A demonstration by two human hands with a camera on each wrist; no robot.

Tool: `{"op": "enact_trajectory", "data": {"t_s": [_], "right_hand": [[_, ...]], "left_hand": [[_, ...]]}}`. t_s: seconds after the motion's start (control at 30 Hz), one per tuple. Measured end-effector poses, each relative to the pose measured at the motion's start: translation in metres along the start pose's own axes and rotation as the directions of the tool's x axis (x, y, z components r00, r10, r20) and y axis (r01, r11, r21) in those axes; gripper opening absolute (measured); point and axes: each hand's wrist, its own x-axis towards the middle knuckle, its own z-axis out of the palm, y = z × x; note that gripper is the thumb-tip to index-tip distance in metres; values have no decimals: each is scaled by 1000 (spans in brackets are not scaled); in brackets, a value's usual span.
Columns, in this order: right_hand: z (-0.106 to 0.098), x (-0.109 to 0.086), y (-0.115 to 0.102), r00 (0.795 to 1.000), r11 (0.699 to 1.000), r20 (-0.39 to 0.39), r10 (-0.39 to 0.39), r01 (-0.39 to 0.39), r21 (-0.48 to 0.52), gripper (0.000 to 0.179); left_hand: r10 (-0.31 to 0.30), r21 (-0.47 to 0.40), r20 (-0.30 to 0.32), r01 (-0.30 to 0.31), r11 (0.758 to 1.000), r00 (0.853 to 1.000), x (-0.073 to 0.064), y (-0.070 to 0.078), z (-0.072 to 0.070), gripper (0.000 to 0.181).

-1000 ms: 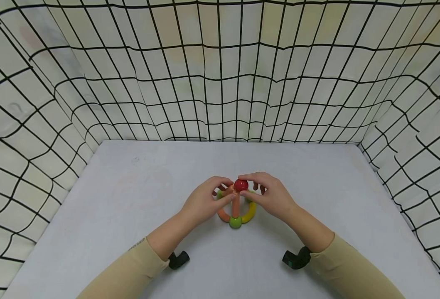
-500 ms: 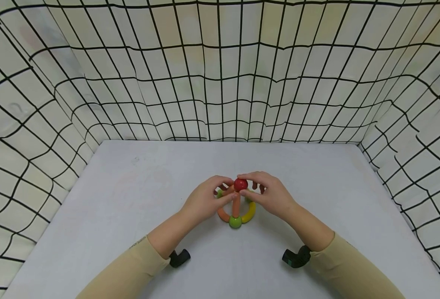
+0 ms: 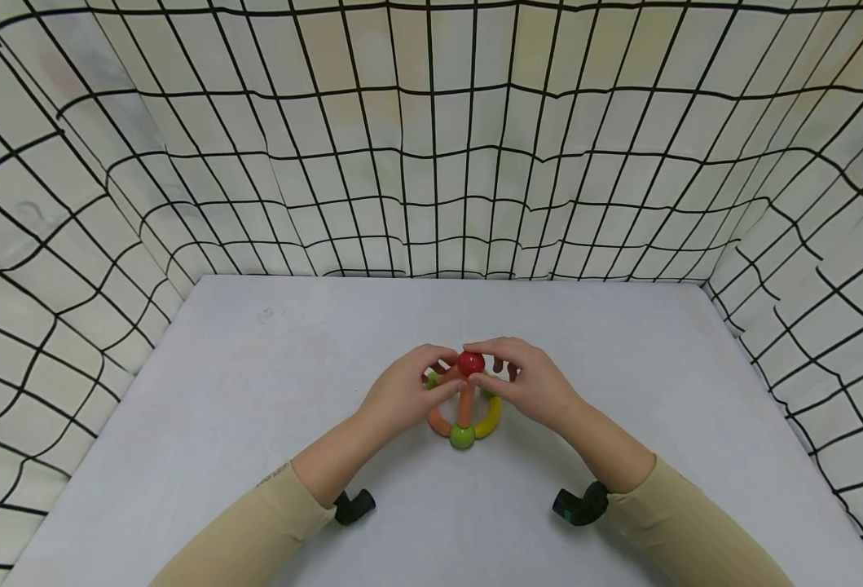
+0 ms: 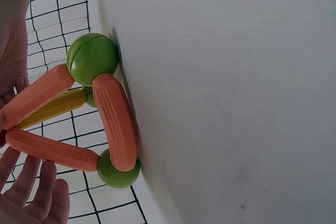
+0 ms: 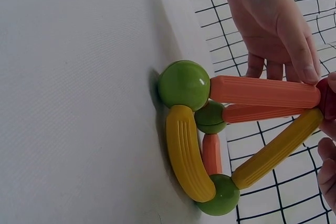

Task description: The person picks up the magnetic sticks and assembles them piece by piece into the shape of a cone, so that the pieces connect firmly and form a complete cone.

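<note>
A pyramid of toy magnetic building pieces stands on the table: several green balls at the base, joined by curved orange and yellow rods. Straight rods lean up to a red ball (image 3: 471, 363) at the top. My right hand (image 3: 530, 381) pinches that ball between thumb and fingers. Just below it, my left hand (image 3: 403, 390) holds the upper ends of the orange rods, thumb on the front orange rod (image 5: 265, 92) and fingers on another orange rod (image 4: 52, 150). A straight yellow rod (image 5: 278, 148) also meets the red ball. The front green ball (image 3: 462, 437) rests on the table.
The white table (image 3: 292, 342) runs back to a wall of black netting (image 3: 431, 179), which also rises at both sides. Dark wrist-worn devices, one at the left sleeve (image 3: 354, 506) and one at the right (image 3: 581, 505), hang close over the table.
The red ball and the top of the front orange rod have shifted very slightly left. Both hands keep their holds, nearly still.
</note>
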Motion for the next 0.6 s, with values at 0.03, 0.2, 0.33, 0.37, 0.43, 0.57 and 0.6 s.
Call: {"op": "enact_trajectory", "data": {"t_s": [0.03,0.2,0.33,0.37,0.43,0.57,0.6], "right_hand": [[0,0,0,1000,1000,1,1,-1,0,39],[1,0,0,1000,1000,-1,3,-3,10,40],[2,0,1,1000,1000,0,2,-2,7,40],[2,0,1,1000,1000,0,1,-1,5,40],[2,1,1,1000,1000,0,1,-1,2,40],[2,2,0,1000,1000,0,-1,1,-2,40],[2,3,0,1000,1000,1,1,-1,-1,40]], "left_hand": [[3,2,1,-3,1000,1000,0,0,0,37],[13,-1,2,-13,1000,1000,-1,0,-1,37],[22,-10,-8,-22,1000,1000,-1,0,-1,36],[24,-11,-10,-24,1000,1000,-1,0,-2,36],[25,-13,-17,-26,1000,1000,-2,1,-2,35],[23,-9,-17,-24,1000,1000,-1,0,-2,34],[23,-9,-15,-23,1000,1000,-1,0,-2,34]]}}
